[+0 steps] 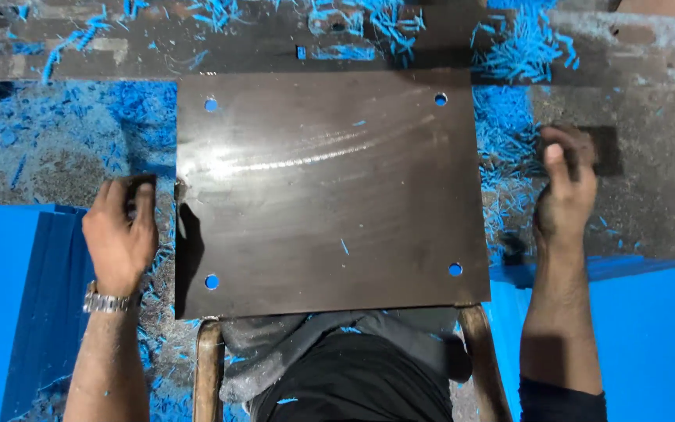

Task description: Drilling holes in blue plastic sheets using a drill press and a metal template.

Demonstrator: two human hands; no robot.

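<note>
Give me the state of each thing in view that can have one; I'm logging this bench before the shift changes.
Metal plate: lying flat, four corner holes open, a few blue shavings on it.
Left hand: closed around a small dark block, beside the plate's left edge.
Right hand: fingers on a dark block, apart from the plate.
Wristwatch: worn on the left wrist.
Blue shavings: scattered loose over the bench.
Blue sheets: stacked flat at left.

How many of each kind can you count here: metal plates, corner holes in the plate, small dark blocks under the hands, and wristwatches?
Metal plate: 1
Corner holes, such as the upper left hole: 4
Small dark blocks, one under the left hand, one under the right hand: 2
Wristwatch: 1
Total: 8
</note>
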